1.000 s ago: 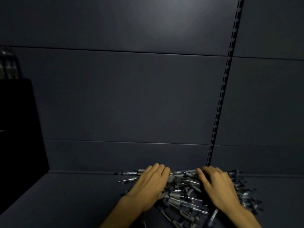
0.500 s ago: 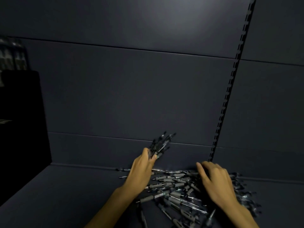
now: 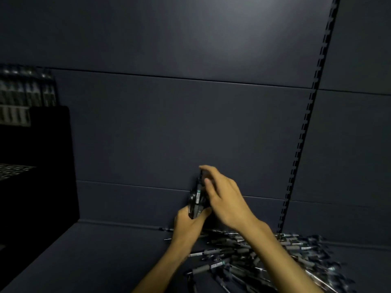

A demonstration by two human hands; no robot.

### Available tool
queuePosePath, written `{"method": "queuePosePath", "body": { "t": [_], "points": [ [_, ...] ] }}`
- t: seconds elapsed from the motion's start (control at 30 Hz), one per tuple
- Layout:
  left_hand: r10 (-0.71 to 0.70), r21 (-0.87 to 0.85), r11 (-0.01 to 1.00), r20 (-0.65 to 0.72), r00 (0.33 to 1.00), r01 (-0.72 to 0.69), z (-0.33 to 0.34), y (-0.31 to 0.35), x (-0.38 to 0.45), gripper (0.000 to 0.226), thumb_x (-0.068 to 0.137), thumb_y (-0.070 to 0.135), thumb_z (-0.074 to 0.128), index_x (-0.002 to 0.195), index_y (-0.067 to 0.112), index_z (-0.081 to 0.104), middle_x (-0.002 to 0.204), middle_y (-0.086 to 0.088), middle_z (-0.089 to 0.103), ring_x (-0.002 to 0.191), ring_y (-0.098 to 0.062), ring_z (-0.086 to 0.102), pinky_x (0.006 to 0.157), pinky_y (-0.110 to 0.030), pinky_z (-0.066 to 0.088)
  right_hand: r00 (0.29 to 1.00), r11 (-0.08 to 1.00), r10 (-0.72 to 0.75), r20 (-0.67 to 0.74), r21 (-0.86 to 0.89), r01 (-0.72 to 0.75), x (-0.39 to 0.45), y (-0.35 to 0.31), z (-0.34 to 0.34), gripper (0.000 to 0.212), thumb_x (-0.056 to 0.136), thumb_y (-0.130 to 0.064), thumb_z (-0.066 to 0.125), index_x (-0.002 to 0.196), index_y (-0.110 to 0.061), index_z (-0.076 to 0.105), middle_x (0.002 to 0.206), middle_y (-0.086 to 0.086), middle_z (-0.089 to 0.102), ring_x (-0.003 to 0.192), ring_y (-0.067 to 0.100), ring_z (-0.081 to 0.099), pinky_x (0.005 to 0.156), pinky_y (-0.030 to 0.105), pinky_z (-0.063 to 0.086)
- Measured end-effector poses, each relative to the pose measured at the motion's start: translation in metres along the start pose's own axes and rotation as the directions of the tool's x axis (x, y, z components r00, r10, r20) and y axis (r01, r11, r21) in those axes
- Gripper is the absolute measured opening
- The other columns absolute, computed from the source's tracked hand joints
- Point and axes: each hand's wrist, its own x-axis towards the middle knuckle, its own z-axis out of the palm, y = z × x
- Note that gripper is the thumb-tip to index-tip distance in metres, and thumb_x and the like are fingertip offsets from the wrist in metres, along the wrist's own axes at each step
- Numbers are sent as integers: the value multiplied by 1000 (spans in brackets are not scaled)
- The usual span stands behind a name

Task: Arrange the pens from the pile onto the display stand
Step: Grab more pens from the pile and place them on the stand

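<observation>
While my left hand [image 3: 188,226] curls round a small upright bundle of dark plastic pens [image 3: 197,197], my right hand [image 3: 222,199] rests loose-fingered against their tops, squaring them. This looks like the gathering step. The grey-barrelled pen pile [image 3: 264,256] lies below on the dark shelf [image 3: 84,261]; next I must carry the bundle left to the black display stand [image 3: 36,161].

Pen bunch [image 3: 197,197] upright above pile [image 3: 264,256]

Blurred display stand [image 3: 31,115] cut by left edge; pen pile [image 3: 275,256] half hidden behind right forearm.
</observation>
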Motion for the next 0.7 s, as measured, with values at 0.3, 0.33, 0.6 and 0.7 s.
{"method": "queuePosePath", "body": {
  "t": [0.3,0.33,0.6,0.7],
  "points": [
    [-24,178,984,-7,1000,25,0,-15,2,38,85,-4,65,53,13,54,47,5,57,49,-9,49,46,-23,36,999,989,-28,17,-144,31,5,4,28,30,108,-27,37,127,-17,58,116,-2,62,106,14,59,90,23,45],
    [-33,208,978,-11,999,35,0,-15,2,37,86,-6,64,54,12,54,46,5,58,49,-8,50,47,-23,37,998,988,-40,40,-150,45,4,5,31,29,108,-26,37,125,-17,58,114,-2,61,103,14,59,88,24,46],
    [49,306,949,102,994,-78,-3,-14,8,25,83,-7,72,79,17,70,75,2,60,65,2,65,66,-18,55,976,967,36,215,-253,20,-3,18,47,31,108,-35,33,107,-15,56,105,-1,54,94,23,58,83,36,47],
    [34,449,892,59,998,-57,1,-18,2,27,91,-3,64,100,23,60,88,20,58,77,12,59,76,-13,51,965,964,65,254,-266,5,-5,26,48,29,107,-36,36,120,-17,54,116,0,52,104,24,58,89,37,48]
  ]
}}
